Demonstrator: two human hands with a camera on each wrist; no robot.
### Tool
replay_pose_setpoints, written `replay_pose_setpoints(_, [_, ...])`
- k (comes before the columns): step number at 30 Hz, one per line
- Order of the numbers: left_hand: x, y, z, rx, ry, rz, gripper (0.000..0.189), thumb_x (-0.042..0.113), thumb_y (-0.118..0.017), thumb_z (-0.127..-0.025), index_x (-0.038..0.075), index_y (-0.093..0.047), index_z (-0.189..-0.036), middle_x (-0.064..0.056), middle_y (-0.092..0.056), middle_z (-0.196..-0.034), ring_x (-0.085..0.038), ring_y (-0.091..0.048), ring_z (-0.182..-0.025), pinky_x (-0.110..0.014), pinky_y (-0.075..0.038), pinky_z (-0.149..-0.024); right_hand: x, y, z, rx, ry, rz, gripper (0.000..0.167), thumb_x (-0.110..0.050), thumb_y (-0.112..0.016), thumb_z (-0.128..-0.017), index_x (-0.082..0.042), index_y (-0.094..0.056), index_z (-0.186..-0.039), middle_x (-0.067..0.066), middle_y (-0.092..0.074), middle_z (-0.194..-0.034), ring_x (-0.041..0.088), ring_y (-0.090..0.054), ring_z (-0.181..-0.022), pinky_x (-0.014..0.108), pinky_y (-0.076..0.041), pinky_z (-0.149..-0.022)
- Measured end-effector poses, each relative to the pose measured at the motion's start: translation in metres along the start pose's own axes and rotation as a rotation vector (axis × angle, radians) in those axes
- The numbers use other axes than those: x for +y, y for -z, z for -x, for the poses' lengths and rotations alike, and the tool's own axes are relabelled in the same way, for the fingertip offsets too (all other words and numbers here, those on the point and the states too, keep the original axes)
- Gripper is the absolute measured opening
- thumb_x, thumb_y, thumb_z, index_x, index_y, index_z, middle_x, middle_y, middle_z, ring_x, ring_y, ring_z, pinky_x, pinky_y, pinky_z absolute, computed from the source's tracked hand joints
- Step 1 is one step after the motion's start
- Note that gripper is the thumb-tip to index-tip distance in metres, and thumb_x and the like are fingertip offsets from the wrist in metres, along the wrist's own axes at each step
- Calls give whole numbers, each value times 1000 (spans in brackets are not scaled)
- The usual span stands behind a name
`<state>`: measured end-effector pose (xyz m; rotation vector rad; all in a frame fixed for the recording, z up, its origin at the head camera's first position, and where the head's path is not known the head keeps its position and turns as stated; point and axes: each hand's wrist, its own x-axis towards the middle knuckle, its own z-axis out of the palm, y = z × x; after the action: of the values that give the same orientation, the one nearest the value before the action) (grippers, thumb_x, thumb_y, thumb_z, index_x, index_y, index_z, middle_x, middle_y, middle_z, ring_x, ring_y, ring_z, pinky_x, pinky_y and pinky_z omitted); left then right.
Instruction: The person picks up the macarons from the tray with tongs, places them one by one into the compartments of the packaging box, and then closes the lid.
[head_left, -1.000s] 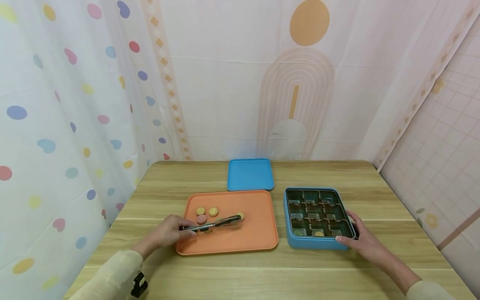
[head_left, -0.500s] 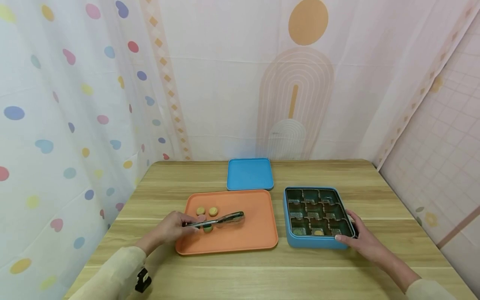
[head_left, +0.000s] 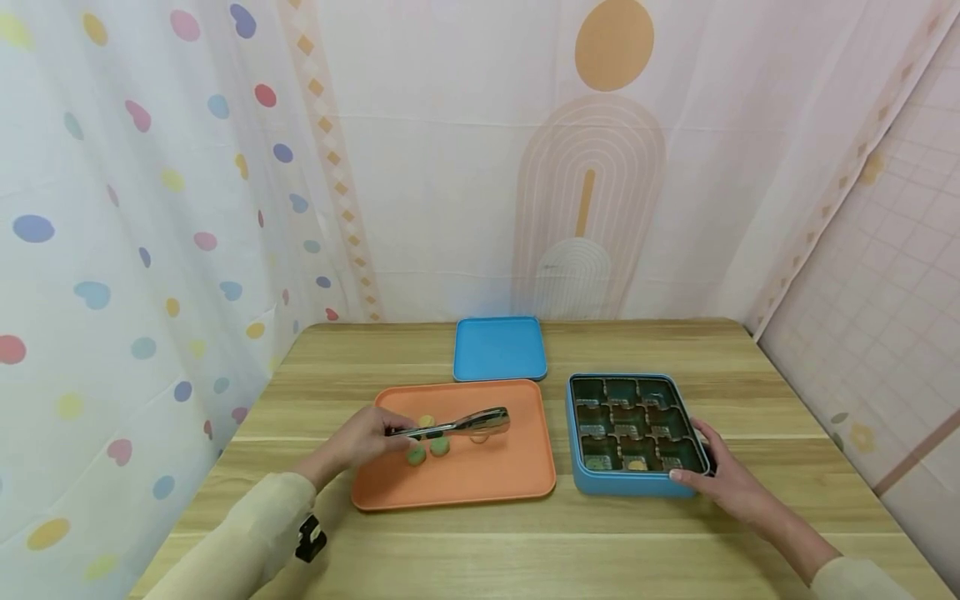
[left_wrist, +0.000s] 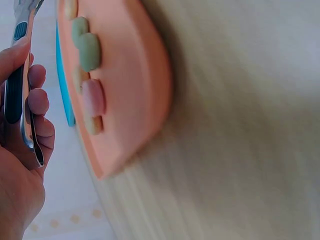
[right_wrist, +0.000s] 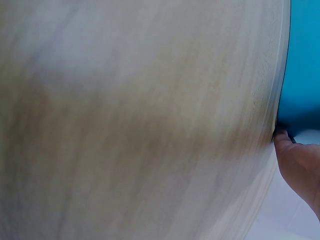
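Note:
My left hand (head_left: 367,435) grips metal tongs (head_left: 450,427) with dark handle grips, held above the orange tray (head_left: 517,479). Just below the tongs' tips shows a beige cookie (head_left: 478,437). Two green cookies (head_left: 439,446) and a yellow one (head_left: 426,422) lie nearer the hand. A pink cookie (left_wrist: 93,97), hidden behind the hand in the head view, shows on the tray in the left wrist view. My right hand (head_left: 727,479) holds the near right corner of a blue box (head_left: 630,485), thumb on its front rim. The box has a divided dark insert (head_left: 628,425).
Inside the box's front row are a green cookie (head_left: 598,462) and a yellow cookie (head_left: 637,465). A blue lid (head_left: 500,348) lies behind the orange tray. The wooden table (head_left: 480,550) ends at a patterned curtain (head_left: 442,167) at the back.
My left hand has moved right and slightly away from me with the tongs, lifting past the beige cookie. The green cookies have come into view. My right hand and the box stay put.

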<state>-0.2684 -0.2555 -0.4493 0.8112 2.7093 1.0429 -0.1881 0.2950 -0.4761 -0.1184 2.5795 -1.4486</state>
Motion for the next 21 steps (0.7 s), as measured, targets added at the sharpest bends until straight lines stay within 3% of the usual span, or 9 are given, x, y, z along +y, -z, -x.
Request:
replay_pose_setpoints(8, [21, 0, -22, -30, -4, 27, 16, 25, -70, -94, 15, -78, -104, -2, -58, -56, -7, -38, -46, -24, -35, -49, -1, 0, 1, 5, -2, 11, 96, -25, -68, -96, -3, 2, -157, 40, -25, -147, 52, -38, -130, 57, -38, -98])
replay_pose_setpoints(15, [37, -3, -40, -50, 63, 69, 21, 28, -69, -95, 16, -76, -111, -18, -63, -67, -9, -32, -42, -25, -31, -46, -2, 0, 2, 2, -8, 14, 96, -26, -69, -96, -4, 2, -157, 40, -25, -147, 51, -39, -130, 57, -38, -98])
replay_pose_setpoints(21, [49, -8, -58, -73, -3, 82, 20, 25, -68, -96, 13, -77, -109, 0, -47, -51, -10, -26, -41, -26, -27, -46, -2, 0, 2, -2, 1, 11, 96, -25, -68, -96, -4, 3, -157, 40, -24, -147, 52, -39, -129, 57, -39, -98])
